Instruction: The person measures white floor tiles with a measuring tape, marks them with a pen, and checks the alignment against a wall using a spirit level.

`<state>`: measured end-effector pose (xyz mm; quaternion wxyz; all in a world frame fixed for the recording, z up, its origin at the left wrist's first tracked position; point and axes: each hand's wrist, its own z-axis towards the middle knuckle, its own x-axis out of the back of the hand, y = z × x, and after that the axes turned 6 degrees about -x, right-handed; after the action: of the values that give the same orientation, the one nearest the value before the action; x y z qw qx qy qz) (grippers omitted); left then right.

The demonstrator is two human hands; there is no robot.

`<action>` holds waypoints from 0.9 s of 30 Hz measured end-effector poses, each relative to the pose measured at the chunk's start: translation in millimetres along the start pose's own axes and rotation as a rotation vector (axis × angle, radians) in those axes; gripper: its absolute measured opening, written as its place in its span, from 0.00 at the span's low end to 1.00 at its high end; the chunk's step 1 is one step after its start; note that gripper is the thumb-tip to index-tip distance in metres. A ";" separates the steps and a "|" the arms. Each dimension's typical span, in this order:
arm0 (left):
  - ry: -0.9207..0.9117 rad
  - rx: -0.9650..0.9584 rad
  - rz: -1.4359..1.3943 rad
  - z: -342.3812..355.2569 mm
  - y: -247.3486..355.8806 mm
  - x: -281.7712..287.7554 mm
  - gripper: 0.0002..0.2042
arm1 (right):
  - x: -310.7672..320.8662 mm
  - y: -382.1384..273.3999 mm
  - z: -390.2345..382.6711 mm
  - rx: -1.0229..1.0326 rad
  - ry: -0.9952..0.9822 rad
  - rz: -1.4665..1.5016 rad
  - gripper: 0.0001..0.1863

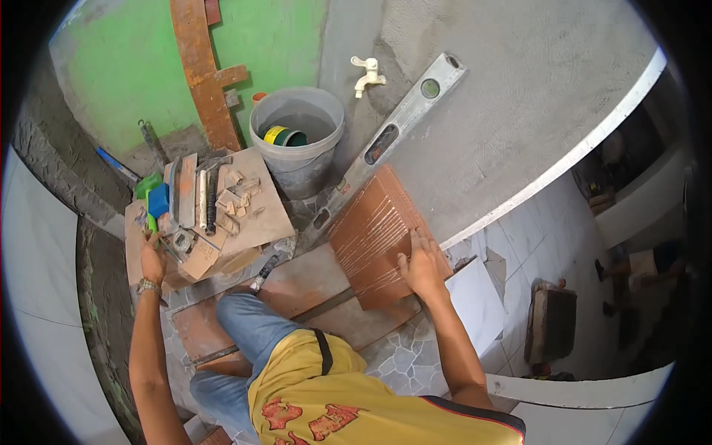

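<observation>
The right hand, spread unclenched on the brown tile nearer and right of the bucket, should steady it while the left hand, its grip unclear to me, minds the slim green thing left of the bucket.

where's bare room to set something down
The near right corner of the board, beside the wood scraps, and the tan slab between the knee and grooved brown tile are bare; the board's left side is crowded with tools.
</observation>
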<state>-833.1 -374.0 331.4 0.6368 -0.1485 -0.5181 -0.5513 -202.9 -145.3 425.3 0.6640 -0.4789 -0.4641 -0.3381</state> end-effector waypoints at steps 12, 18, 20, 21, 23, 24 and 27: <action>-0.025 0.536 -0.329 -322.1 49.9 -39.2 0.05 | -14.1 -14.7 -4.8 0.062 -0.035 -0.301 0.39; 0.046 0.845 -0.650 -371.8 65.3 -40.1 0.08 | -19.2 -9.7 8.6 0.118 -0.007 -0.280 0.38; 0.077 0.737 -0.573 -374.9 69.3 -41.7 0.08 | -16.3 -20.5 37.2 0.060 -0.032 0.070 0.38; 0.076 0.620 -0.492 -379.1 68.9 -39.8 0.07 | -19.4 -27.1 58.2 0.094 -0.039 0.082 0.38; -0.014 0.760 -0.545 -371.0 74.2 -36.8 0.07 | -32.5 -36.3 103.7 -0.080 0.109 0.775 0.38; -0.030 0.772 -0.559 -376.9 70.0 -41.0 0.08 | -42.8 -44.9 123.4 -0.046 0.091 0.792 0.38; -0.034 0.876 -0.687 -385.4 65.9 -52.6 0.08 | -78.0 -43.6 180.4 -0.130 -0.007 1.131 0.37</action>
<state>-577.9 -615.4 151.8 0.4143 0.2989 -0.7277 -0.4577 -321.1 12.8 386.0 0.7093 -0.6939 -0.1158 0.0438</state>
